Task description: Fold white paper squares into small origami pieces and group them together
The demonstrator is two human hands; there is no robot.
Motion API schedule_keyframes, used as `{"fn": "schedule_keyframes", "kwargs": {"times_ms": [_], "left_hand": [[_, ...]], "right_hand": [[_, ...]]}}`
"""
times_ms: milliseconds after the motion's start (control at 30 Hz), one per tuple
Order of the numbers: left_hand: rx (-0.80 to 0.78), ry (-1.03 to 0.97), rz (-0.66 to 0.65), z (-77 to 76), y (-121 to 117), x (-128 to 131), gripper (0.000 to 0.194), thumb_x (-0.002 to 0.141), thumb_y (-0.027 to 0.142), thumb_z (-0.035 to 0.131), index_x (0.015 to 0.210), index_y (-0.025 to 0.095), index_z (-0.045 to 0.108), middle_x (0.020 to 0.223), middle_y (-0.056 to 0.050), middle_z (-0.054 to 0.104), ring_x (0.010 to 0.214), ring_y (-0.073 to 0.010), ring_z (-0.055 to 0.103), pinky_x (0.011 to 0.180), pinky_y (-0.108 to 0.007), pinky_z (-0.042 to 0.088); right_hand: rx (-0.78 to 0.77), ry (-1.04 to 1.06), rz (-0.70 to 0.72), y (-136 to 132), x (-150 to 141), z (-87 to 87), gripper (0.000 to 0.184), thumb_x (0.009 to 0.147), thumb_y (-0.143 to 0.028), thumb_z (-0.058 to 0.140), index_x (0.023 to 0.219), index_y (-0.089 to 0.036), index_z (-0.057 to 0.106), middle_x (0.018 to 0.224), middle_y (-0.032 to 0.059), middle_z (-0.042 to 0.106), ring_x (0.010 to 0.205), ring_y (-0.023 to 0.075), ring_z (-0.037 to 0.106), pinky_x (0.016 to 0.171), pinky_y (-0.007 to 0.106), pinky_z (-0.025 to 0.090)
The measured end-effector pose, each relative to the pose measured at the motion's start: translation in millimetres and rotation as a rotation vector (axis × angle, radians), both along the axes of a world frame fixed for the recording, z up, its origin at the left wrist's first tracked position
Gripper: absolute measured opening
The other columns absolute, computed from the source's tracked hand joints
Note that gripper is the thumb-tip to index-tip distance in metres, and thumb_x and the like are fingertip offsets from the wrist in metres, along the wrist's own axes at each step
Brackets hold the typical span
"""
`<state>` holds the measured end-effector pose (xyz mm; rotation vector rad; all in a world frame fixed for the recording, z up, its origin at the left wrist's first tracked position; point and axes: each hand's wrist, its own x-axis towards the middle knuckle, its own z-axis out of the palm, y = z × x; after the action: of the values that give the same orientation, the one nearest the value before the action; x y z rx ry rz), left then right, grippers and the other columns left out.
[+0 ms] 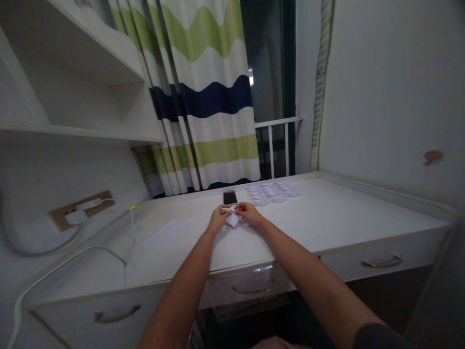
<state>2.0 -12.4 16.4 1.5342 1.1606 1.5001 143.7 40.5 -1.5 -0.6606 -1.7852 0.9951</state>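
Observation:
A small folded piece of white paper [233, 220] is held between my two hands above the white desk, one corner pointing down toward me. My left hand [220, 216] pinches its left side, thumb and fingers closed on it. On the right side, my right hand [249, 213] grips the same paper with thumb and forefinger. Just beyond my hands lies a dark phone-like rectangle [230, 198]. Several folded white paper pieces [272, 193] are laid out in rows behind my right hand. Flat white paper [166, 233] rests to the left of my left hand.
The white desk [290, 223] has drawers along its front. A white cable [90, 248] curves over its left side, near a wall socket with plugs [78, 213]. Shelves [80, 131] overhang at upper left. A striped curtain [214, 102] hangs behind the desk, beside a white railing [278, 122].

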Motion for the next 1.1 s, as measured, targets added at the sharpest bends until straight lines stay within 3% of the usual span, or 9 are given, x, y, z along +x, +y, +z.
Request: {"fn": "schedule_keyframes", "kwargs": {"times_ms": [500, 1100], "left_hand": [[-0.031, -0.036, -0.011, -1.7, 3.4, 0.0, 0.036, 0.047, 0.039, 0.072, 0.068, 0.014, 0.058, 0.054, -0.002, 0.062, 0.051, -0.0141, 0.056, 0.048, -0.023, 0.040], [-0.025, -0.027, -0.001, -3.6, 5.6, -1.3, 0.038, 0.049, 0.039, 0.071, 0.072, 0.013, 0.058, 0.056, -0.002, 0.062, 0.052, -0.0145, 0.056, 0.049, -0.024, 0.040]], "right_hand": [[-0.020, -0.002, 0.023, -4.0, 1.4, 3.2, 0.016, 0.062, -0.028, 0.060, 0.071, -0.015, 0.057, 0.053, -0.0040, 0.047, 0.048, 0.0066, 0.041, 0.044, 0.019, 0.033], [-0.005, -0.020, -0.007, -3.6, 1.9, 4.4, 0.016, 0.064, -0.028, 0.059, 0.072, -0.014, 0.058, 0.054, -0.0037, 0.046, 0.050, 0.0073, 0.041, 0.045, 0.019, 0.033]]}}
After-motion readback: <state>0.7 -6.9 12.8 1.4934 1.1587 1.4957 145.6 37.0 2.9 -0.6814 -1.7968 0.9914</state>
